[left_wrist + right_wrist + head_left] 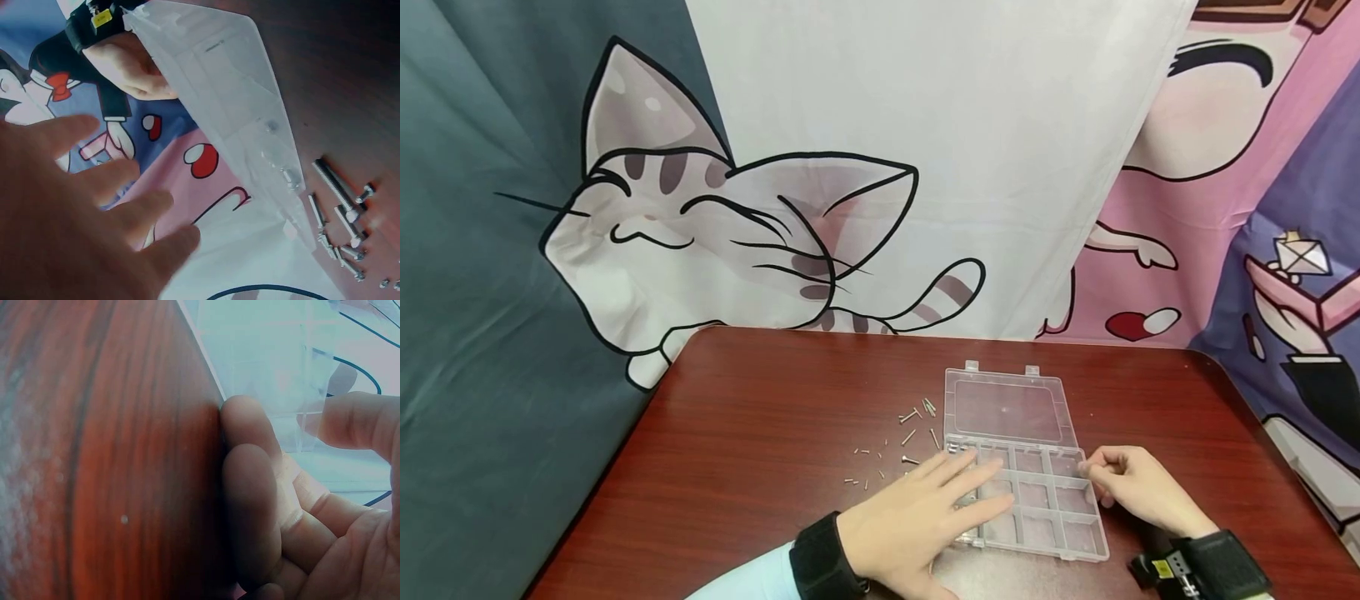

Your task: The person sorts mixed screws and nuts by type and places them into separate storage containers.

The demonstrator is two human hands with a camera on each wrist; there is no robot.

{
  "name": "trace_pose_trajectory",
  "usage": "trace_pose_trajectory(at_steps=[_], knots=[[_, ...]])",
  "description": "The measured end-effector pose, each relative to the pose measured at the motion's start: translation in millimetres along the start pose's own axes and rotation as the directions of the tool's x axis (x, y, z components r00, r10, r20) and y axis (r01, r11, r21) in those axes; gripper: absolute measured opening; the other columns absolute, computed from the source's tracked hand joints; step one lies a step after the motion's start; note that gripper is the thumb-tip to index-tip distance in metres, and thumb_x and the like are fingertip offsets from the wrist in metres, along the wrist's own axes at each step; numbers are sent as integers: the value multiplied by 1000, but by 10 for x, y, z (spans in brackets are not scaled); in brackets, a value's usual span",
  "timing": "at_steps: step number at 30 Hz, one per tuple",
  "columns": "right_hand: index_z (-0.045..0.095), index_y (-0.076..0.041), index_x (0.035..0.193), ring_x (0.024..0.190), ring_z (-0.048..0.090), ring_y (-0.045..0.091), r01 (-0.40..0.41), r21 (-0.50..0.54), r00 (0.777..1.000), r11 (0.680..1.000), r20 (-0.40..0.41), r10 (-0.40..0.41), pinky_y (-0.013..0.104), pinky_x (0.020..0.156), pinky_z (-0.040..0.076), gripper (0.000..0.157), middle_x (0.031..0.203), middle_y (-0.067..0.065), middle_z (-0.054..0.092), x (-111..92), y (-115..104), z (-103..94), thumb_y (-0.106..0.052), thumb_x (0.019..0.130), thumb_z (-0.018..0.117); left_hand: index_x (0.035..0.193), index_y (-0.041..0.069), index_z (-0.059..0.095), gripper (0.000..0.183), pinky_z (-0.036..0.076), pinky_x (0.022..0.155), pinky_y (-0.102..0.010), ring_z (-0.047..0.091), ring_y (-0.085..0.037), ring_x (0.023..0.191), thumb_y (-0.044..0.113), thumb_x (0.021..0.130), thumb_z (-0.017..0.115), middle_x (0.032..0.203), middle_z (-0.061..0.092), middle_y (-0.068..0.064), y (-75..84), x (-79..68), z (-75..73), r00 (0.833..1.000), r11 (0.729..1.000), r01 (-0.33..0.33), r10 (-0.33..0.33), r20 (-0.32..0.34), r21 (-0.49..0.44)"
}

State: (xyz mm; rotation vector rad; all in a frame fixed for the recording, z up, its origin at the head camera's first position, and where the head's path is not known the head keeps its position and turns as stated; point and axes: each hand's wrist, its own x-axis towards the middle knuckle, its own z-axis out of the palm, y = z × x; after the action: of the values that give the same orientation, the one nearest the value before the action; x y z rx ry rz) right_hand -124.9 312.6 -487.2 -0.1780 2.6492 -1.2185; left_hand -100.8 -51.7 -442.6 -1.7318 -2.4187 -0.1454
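A clear plastic compartment box (1036, 527) lies with its lid (1007, 408) folded back on the brown table. Above the box's left compartments, my left hand (925, 512) spreads its fingers, palm down, holding nothing and hiding part of them. Small metal pieces show in the left column beside those fingers. My right hand (1138, 487) grips the box's right edge; in the right wrist view its curled fingers (250, 500) are against the outer side and the thumb reaches over the top. Loose screws (334, 184) of several sizes lie left of the box.
Tiny fasteners (862, 451) are scattered farther left on the table (760, 400). A greyish transparent sheet (1000, 575) lies at the table's near side, below the box. Printed cloth (940, 92) hangs behind the table's far edge.
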Motion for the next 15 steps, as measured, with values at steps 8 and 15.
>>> trace_pose_trajectory(at_steps=[8,15], knots=[[66,-8,86,59,58,14,-6,-1,1000,1000,-5,6,29,59,46,29,63,1,59,6,14,7,-35,94,61,164,23,3,116,14,117,-55,-6,-30,152,90,75,33,167,-11,-7,-25,-43,11,995,999,49,-50,83,11],[67,-8,86,59,58,15,-20,3,1000,1000,-7,20,29,59,47,29,63,2,59,8,-1,3,-36,94,61,163,22,11,116,12,118,-52,-3,-27,153,92,73,33,168,-3,-4,-116,-102,10,995,996,93,-93,47,-2]])
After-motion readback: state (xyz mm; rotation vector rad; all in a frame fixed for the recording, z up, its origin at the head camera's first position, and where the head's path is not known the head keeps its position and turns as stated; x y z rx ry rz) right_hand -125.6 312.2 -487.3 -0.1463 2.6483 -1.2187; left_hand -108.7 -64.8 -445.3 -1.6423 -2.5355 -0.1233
